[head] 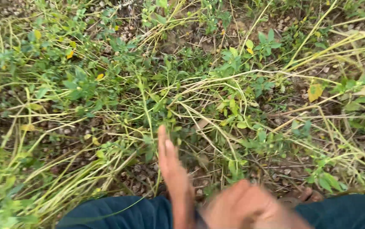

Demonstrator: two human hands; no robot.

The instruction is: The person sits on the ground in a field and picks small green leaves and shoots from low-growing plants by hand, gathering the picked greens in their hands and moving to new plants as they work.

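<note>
Left hand (174, 178): fingers straight and pressed together, empty, pointing toward 12 o'clock over the low green plants (148, 144). Right hand (244, 208): blurred at 5 o'clock of the left; open or closed cannot be told. Step in hand, as judged: reaching into the tangle. Yellow stems (216, 85) spread from 9 to 3 o'clock over bare soil (140, 174); dark trousers (114, 212) at 6 o'clock. Next move calls for parting stems before gripping

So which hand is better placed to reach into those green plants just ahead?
Probably the left hand: its fingers are stretched out flat, tips almost at the plants. The right hand is blurred, curled and lower in view, farther from them.
</note>
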